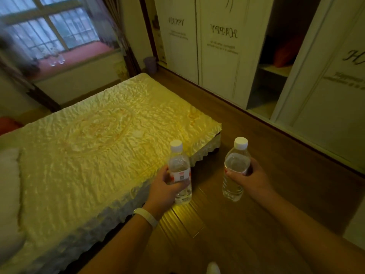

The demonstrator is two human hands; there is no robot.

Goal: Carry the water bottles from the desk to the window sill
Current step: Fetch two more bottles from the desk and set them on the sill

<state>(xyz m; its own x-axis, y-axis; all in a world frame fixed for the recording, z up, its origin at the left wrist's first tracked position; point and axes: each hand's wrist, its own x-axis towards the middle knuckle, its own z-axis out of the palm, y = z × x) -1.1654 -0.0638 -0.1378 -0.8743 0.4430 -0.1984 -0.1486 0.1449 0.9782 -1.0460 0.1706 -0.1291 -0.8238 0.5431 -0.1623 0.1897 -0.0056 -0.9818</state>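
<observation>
A yellow-covered bed (94,147) is filling the nine o'clock side, with the window sill (83,54) lying far off at eleven. Near six o'clock the left hand (164,186) is grasping the left water bottle (177,163), cap up. Toward four, the right hand (250,178) is gripping the right water bottle (237,163).

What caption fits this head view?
Left hand grips left bottle, right hand grips right bottle, beside the bed; window sill ahead.

Small blurred clear shapes (56,59) on the window sill (85,54), perhaps two bottles.
</observation>
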